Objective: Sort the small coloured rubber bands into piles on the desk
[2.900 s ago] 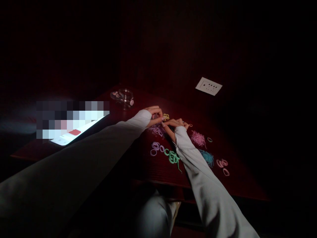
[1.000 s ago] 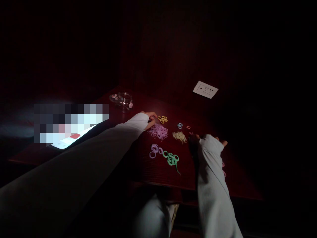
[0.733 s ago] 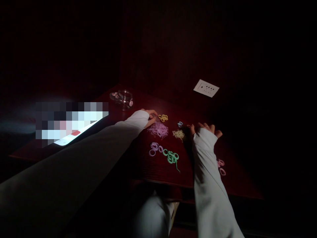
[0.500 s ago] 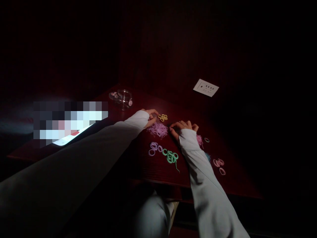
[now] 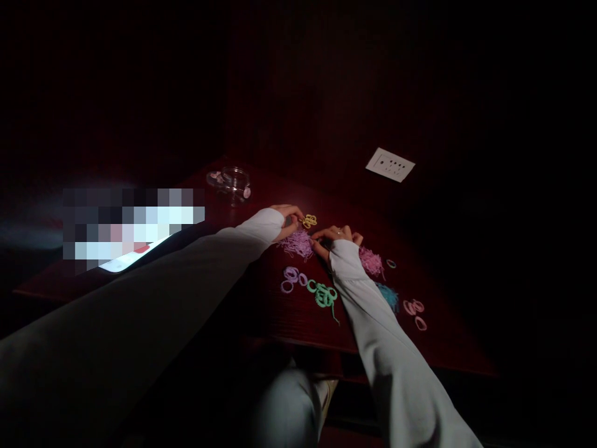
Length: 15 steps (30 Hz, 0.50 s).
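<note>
On a dark red table (image 5: 298, 317) lie small coloured hair bands in heaps. My left hand (image 5: 286, 219) rests beside a cluster of yellow bands (image 5: 308, 220), its fingers curled and touching them. My right hand (image 5: 333, 238) has its fingers pinched at the right edge of a heap of thin lilac bands (image 5: 295, 244). What the pinch holds is too small to make out. Both arms wear pale long sleeves.
Purple rings (image 5: 291, 279), green bands (image 5: 324, 296), a pink heap (image 5: 372, 261), a blue heap (image 5: 388, 297) and pink rings (image 5: 416, 311) lie on the table. A clear glass jar (image 5: 233, 182) stands at the back. A lit screen (image 5: 125, 258) lies left. A white socket plate (image 5: 390, 164) is on the wall.
My right hand came back from the right side of the table to the lilac heap, closing from spread fingers into a pinch. My left hand stayed by the yellow bands.
</note>
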Available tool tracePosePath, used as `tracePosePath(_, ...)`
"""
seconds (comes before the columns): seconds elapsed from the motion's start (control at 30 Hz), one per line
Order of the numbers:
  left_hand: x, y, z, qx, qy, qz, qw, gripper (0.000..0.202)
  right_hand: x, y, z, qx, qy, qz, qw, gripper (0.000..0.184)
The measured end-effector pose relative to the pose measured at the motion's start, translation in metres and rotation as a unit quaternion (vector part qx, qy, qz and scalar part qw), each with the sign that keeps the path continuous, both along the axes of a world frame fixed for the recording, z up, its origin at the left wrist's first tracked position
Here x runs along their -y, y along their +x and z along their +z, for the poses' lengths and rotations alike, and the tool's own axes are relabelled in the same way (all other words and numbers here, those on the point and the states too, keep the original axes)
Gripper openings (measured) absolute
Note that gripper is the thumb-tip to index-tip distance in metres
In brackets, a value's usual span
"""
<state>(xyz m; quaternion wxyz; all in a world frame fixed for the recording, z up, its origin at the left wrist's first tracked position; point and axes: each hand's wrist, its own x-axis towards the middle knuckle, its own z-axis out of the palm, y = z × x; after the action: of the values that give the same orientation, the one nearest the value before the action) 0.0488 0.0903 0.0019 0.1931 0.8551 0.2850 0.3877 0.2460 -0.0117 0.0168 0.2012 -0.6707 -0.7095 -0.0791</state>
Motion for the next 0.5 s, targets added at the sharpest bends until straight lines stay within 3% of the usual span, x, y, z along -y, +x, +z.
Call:
tracePosePath(0.13,0.004,-0.004,0.005,-0.035,0.004,-0.017,0.999,0.022,-0.004,-0.002,-0.001,-0.013,0.003,-0.02,1.0,0.018)
tracePosePath(0.27,0.008,-0.011,0.011,-0.074,0.026,-0.047,0.996,0.028,0.003,-0.006,0.003,-0.023,0.036,0.0,0.999,0.021)
tracePosePath(0.5,0.014,-0.006,0.011,-0.059,0.021,-0.076,0.995,0.029,0.009,-0.014,0.011,-0.067,0.048,0.005,0.997,0.027)
